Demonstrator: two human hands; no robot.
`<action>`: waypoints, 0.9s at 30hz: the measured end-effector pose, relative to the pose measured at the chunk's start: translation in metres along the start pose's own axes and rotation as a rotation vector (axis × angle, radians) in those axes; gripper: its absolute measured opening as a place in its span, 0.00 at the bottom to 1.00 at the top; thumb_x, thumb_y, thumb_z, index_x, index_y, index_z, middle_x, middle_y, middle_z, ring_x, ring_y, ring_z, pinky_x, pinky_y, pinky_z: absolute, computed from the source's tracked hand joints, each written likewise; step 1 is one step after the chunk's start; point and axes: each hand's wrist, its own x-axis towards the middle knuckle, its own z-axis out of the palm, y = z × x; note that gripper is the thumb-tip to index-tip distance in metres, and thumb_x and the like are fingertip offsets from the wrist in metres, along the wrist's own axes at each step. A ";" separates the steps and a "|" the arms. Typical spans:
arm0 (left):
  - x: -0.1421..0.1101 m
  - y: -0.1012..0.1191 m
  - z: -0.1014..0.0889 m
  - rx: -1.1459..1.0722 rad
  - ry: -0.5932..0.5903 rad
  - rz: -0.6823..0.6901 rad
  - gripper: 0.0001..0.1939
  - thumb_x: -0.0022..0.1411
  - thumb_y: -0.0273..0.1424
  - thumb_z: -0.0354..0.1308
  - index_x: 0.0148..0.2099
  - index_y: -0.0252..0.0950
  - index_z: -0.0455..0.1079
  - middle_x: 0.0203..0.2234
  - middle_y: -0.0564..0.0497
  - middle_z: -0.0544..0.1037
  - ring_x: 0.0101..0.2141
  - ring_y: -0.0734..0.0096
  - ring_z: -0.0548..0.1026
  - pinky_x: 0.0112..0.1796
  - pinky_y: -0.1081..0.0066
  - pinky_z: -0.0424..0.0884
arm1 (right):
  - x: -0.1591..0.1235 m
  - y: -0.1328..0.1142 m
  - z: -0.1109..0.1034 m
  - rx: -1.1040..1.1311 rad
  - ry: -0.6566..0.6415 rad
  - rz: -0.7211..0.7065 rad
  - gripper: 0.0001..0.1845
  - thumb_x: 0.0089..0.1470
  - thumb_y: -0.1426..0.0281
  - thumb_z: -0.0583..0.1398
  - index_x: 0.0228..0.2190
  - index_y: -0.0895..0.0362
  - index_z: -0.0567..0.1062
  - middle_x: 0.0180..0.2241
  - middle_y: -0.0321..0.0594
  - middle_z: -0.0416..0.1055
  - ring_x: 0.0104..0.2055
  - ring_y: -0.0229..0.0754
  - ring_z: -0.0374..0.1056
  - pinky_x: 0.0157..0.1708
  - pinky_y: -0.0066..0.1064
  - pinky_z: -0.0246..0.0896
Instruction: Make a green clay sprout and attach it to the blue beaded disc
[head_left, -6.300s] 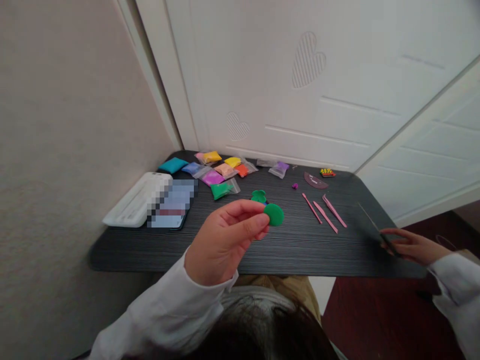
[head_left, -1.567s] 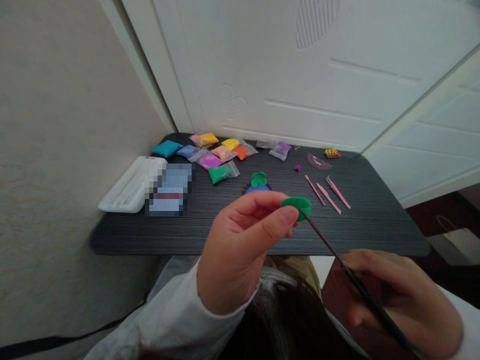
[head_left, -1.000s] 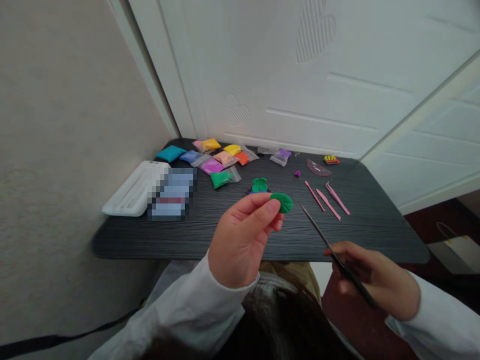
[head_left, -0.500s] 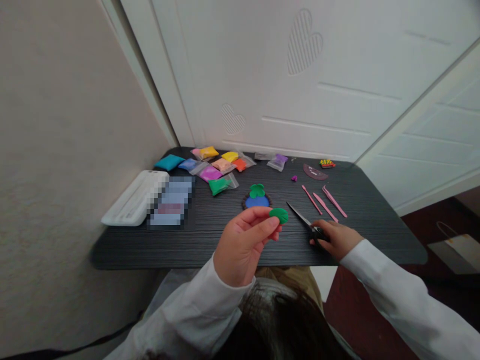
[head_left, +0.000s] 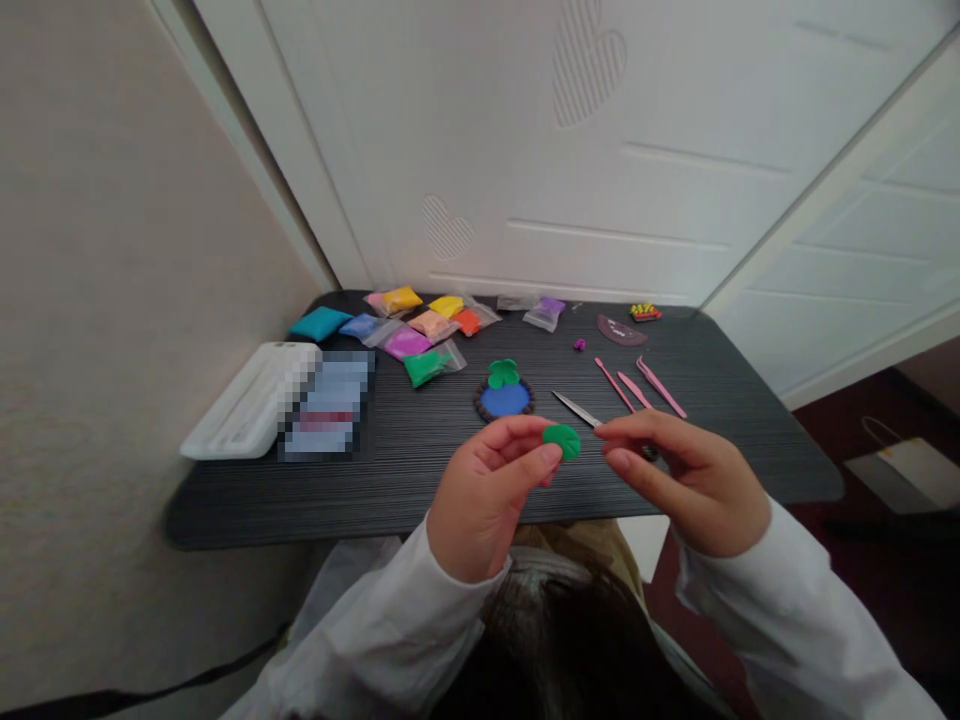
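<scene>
Between the thumb and fingers of my left hand [head_left: 491,490] is a round, flat green clay leaf [head_left: 562,442] with grooves pressed into it. My right hand [head_left: 686,475] hovers just right of the leaf, thumb and forefinger apart, with nothing visible between them. Below it the scissors [head_left: 576,408] lie on the table, blades toward the upper left and handles mostly hidden by the hand. Behind my left hand sits a blue clay disc [head_left: 505,401] ringed by dark brown clay beads [head_left: 481,408]. A lobed green clay piece [head_left: 503,374] rests at its far edge.
Pink modelling tools [head_left: 613,382] and pink tweezers [head_left: 661,388] lie at right. Several bags of coloured clay, one green [head_left: 426,368], line the back left. A white case [head_left: 251,400] stands by the left wall beside a blurred screen [head_left: 328,405]. The table [head_left: 375,500] is dark.
My right hand has let go of the scissors, risen and moved in toward the green leaf. My left hand still pinches the leaf. The whole view has shifted slightly.
</scene>
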 end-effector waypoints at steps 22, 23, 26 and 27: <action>-0.003 -0.005 -0.005 0.154 -0.058 0.048 0.05 0.47 0.24 0.59 0.31 0.36 0.71 0.25 0.53 0.75 0.28 0.75 0.71 0.32 0.73 0.66 | -0.004 0.000 0.033 0.147 0.159 -0.213 0.15 0.46 0.73 0.58 0.39 0.54 0.68 0.31 0.38 0.69 0.32 0.37 0.65 0.32 0.31 0.61; -0.004 -0.005 -0.004 0.169 -0.050 0.062 0.05 0.47 0.24 0.60 0.30 0.36 0.72 0.25 0.53 0.76 0.28 0.76 0.71 0.32 0.74 0.66 | -0.004 0.001 0.033 0.109 0.161 -0.240 0.16 0.47 0.73 0.57 0.41 0.53 0.68 0.32 0.38 0.69 0.33 0.37 0.65 0.33 0.31 0.62; -0.005 -0.006 -0.005 0.204 -0.021 0.095 0.05 0.47 0.25 0.59 0.30 0.37 0.73 0.24 0.53 0.76 0.26 0.77 0.70 0.31 0.75 0.66 | -0.004 0.002 0.032 0.007 0.185 -0.281 0.17 0.48 0.74 0.56 0.43 0.52 0.68 0.35 0.39 0.69 0.36 0.38 0.65 0.36 0.31 0.62; -0.005 -0.006 -0.005 0.212 -0.013 0.093 0.05 0.47 0.26 0.60 0.30 0.37 0.74 0.24 0.53 0.76 0.26 0.77 0.70 0.31 0.75 0.66 | -0.004 0.002 0.032 -0.012 0.202 -0.282 0.17 0.48 0.75 0.56 0.42 0.52 0.68 0.35 0.40 0.69 0.37 0.38 0.65 0.36 0.32 0.62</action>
